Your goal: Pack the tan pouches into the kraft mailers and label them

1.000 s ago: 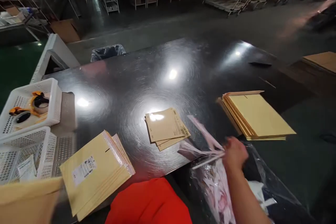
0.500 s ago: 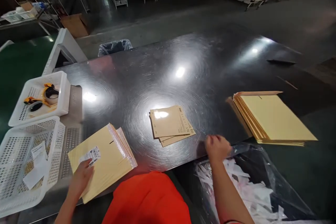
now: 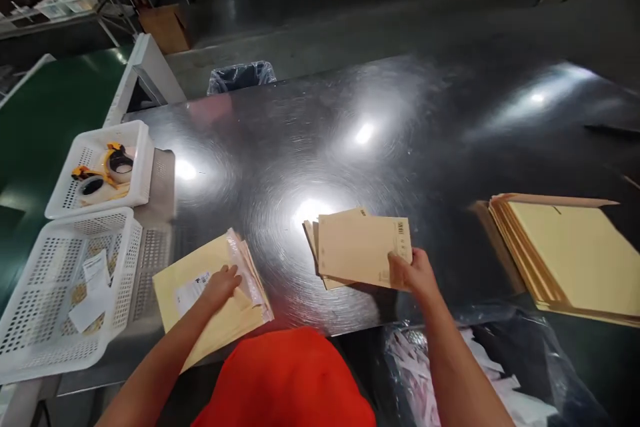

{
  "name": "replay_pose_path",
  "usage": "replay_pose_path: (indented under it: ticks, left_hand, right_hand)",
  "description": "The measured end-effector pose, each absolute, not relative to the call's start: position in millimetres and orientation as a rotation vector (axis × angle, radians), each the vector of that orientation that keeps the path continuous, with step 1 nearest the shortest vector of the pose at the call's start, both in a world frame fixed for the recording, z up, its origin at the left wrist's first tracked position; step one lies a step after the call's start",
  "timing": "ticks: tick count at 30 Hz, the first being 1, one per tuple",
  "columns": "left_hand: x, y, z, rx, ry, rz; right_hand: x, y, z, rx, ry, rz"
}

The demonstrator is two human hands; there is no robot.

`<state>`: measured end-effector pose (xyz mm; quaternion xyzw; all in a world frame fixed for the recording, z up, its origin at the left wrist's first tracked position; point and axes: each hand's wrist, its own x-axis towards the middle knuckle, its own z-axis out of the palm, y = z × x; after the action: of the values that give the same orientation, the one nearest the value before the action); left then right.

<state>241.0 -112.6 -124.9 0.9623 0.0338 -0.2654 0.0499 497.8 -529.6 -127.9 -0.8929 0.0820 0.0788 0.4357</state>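
In the head view, my left hand (image 3: 223, 285) is at the mouth of the top padded envelope (image 3: 200, 330), its fingers closed on the edge by the bubble-lined flap. That yellow envelope carries a white label and lies on a small stack at the table's front left. My right hand (image 3: 414, 273) grips the right end of a flat brown cardboard packet (image 3: 361, 248), thumb on top. The packet is printed with a barcode and is partly raised over other similar packets (image 3: 311, 237), which lie beneath it.
Two white plastic baskets stand at left: one holds tape dispensers (image 3: 107, 173), the other (image 3: 127, 280) paper slips. More yellow envelopes (image 3: 585, 253) are stacked at right. A plastic-lined bin (image 3: 540, 373) with white strips sits below the front edge. Another lined bin (image 3: 240, 77) stands behind the table.
My right hand has moved left from the table edge and taken hold of the top packet, shifting it right. My left hand has slid from the label to the envelope's mouth.
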Motion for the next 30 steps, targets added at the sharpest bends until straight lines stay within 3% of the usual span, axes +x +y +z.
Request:
replay_pose_path:
  ticks: [2,9,19,30]
  left_hand:
    - [241.8,-131.0,-125.8,2.915,0.028,-0.784]
    - [241.4,-158.5,-121.1,2.911,-0.022,-0.707]
    - [244.8,-189.4,-115.8,2.791,-0.201,-0.695]
    - [232.2,-158.5,-95.4,2.722,0.008,-0.664]
  right_hand:
    - [473.8,-507.8,-126.8,-1.944,0.212,0.263]
    - [408.1,-393.8,-146.2,-1.675,-0.108,0.479]
    - [390.3,-373.6,-168.6,-1.229,-0.247,1.112]
    - [382.6,-322.3,-153.3,-1.172,-0.097,1.159]
